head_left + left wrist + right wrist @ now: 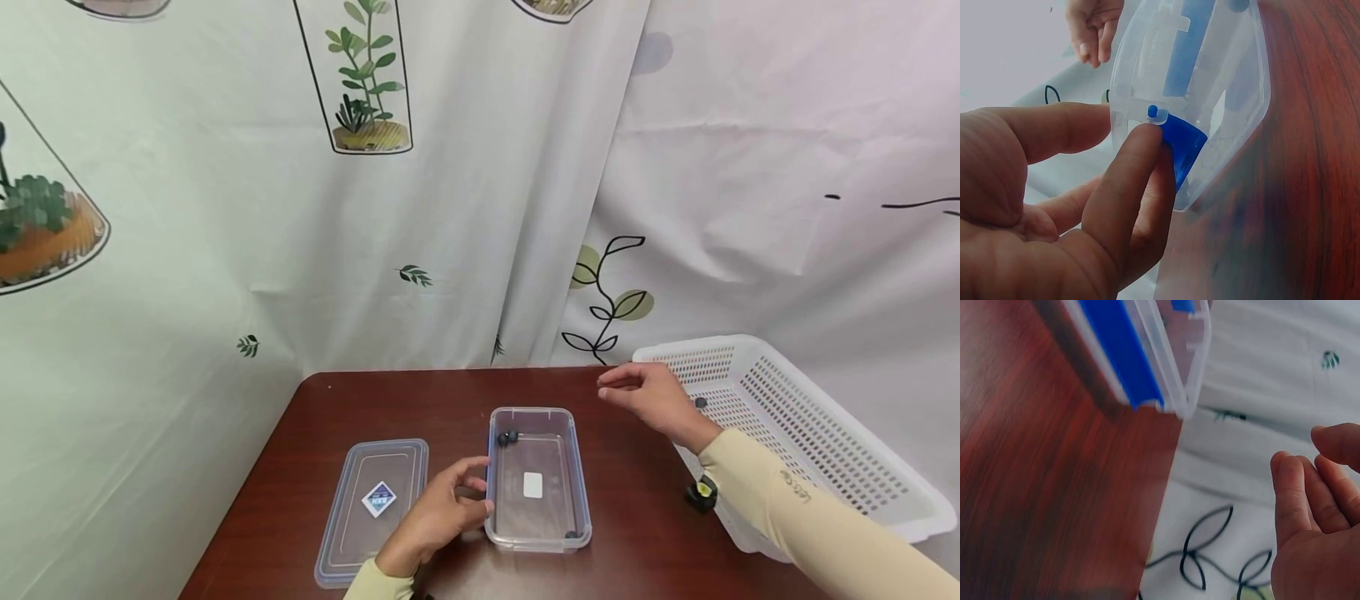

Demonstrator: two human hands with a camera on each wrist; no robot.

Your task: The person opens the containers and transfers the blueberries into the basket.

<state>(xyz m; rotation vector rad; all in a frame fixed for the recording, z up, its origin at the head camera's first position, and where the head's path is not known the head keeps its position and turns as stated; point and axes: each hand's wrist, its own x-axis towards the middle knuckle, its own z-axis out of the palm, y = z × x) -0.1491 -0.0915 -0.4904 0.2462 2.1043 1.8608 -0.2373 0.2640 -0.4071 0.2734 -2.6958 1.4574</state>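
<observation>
A clear plastic food container [532, 521] with blue side clips stands on the table. Two blueberries [508, 437] sit in its far left corner, and another blueberry [572, 535] lies at its near right corner. My left hand [444, 512] touches the container's left side with spread fingertips; in the left wrist view, fingertips [1147, 134] rest by the blue clip [1182, 144]. Above the table, between the container and a white basket [817, 417], hovers my right hand [652, 400]. Its thumb and fingers stand apart in the right wrist view, with nothing visible between them.
A clear lid [352, 533] with a blue-and-white label lies flat left of the container. One blueberry [701, 402] shows inside the perforated basket at the right. Behind the dark red table [465, 392] hangs a printed curtain [450, 208].
</observation>
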